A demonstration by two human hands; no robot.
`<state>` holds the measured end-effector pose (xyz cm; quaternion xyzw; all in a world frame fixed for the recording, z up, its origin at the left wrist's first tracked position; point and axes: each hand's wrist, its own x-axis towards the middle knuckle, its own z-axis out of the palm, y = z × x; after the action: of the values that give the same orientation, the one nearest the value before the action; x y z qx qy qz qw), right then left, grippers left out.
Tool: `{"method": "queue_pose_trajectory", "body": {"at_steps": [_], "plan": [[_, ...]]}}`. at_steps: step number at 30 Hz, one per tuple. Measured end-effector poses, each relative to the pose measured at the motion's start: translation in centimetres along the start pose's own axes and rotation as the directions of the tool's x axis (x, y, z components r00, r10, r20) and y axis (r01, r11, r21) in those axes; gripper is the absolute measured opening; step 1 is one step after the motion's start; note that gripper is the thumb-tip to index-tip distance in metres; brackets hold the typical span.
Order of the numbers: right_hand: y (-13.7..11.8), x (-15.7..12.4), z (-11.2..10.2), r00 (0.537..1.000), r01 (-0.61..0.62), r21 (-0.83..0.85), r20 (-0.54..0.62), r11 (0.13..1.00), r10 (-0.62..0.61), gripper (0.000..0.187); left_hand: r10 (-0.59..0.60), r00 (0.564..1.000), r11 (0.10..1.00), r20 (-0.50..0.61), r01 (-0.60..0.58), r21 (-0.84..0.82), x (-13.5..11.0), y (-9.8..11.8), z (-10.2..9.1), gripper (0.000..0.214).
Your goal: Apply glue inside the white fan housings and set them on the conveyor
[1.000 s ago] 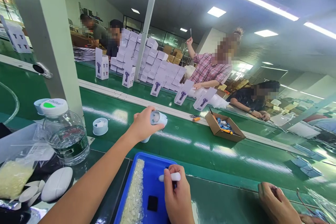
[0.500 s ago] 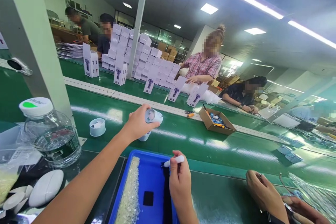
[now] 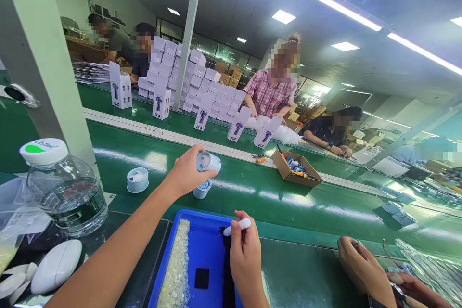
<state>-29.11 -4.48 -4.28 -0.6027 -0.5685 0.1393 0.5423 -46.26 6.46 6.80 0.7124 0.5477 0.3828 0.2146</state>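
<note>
My left hand (image 3: 182, 173) is closed around a light blue cylindrical part (image 3: 213, 163), its hollow end tilted toward me, over the green conveyor. Just below it a second light blue part (image 3: 202, 190) stands on the belt with its ribbed inside showing. A third round part (image 3: 137, 184) sits to the left, with something white in it. My right hand (image 3: 247, 255) grips a white pen-like tool (image 3: 238, 226), its tip over a black strip (image 3: 228, 264) in a blue tray (image 3: 207, 221). The tray also holds many small clear rings (image 3: 176, 269) and a black square (image 3: 201, 278).
A water bottle (image 3: 65, 192) and a white oval object (image 3: 57, 266) lie left. A co-worker's hands (image 3: 366, 267) work at right. Beyond are a small cardboard box (image 3: 296, 168), upright white boxes (image 3: 121, 85), a stack of boxes (image 3: 195, 82) and several people. A post (image 3: 39, 57) rises at left.
The view has shifted slightly. More of the standing part below my left hand now shows. Both hands keep their holds, and the tool stays near the strip's upper end.
</note>
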Motion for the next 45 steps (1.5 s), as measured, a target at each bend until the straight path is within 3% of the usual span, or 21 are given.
{"method": "queue_pose_trajectory", "body": {"at_steps": [6,13,20,27,32,35,39,42,45], "plan": [[0.0,0.1,-0.2,1.000,0.005,0.013,-0.018,1.000,-0.005,0.027,-0.004,1.000,1.000,0.006,0.004,0.024,0.0,-0.1,0.0,0.046],[0.0,0.0,-0.1,0.999,-0.001,0.029,0.040,1.000,-0.001,0.026,0.014,1.000,1.000,0.013,-0.014,0.002,0.0,0.0,0.2,0.041],[-1.0,-0.6,0.6,0.956,-0.019,0.210,0.289,0.978,-0.043,0.023,0.036,0.999,0.999,0.016,-0.036,-0.007,-0.1,0.0,0.2,0.044],[-2.0,-1.2,-0.4,0.983,-0.004,0.291,0.179,0.957,-0.050,0.019,0.032,0.999,0.998,-0.042,-0.034,-0.045,0.1,0.0,0.3,0.043],[-2.6,-1.4,-0.1,0.901,-0.025,0.268,0.424,0.963,-0.095,0.011,-0.083,0.996,0.979,-0.017,0.079,-0.186,0.3,-0.3,0.3,0.047],[-2.4,-1.3,0.1,0.932,-0.052,0.396,0.348,0.917,-0.097,0.015,-0.168,0.986,0.904,0.021,0.162,-0.395,0.5,-0.5,0.7,0.054],[-1.7,-1.0,-0.2,0.983,-0.108,0.602,0.186,0.791,-0.007,0.015,-0.155,0.962,0.645,0.226,0.272,-0.714,0.6,-0.4,1.2,0.051],[-1.2,-0.7,-0.4,0.996,-0.084,0.650,0.067,0.755,0.054,0.012,-0.131,0.923,0.522,0.362,0.374,-0.766,0.6,-0.3,1.6,0.040],[-1.0,-0.5,-0.6,0.995,-0.064,0.646,-0.013,0.761,0.094,0.014,-0.161,0.903,0.531,0.398,0.419,-0.736,0.4,-0.2,2.1,0.037]]}}
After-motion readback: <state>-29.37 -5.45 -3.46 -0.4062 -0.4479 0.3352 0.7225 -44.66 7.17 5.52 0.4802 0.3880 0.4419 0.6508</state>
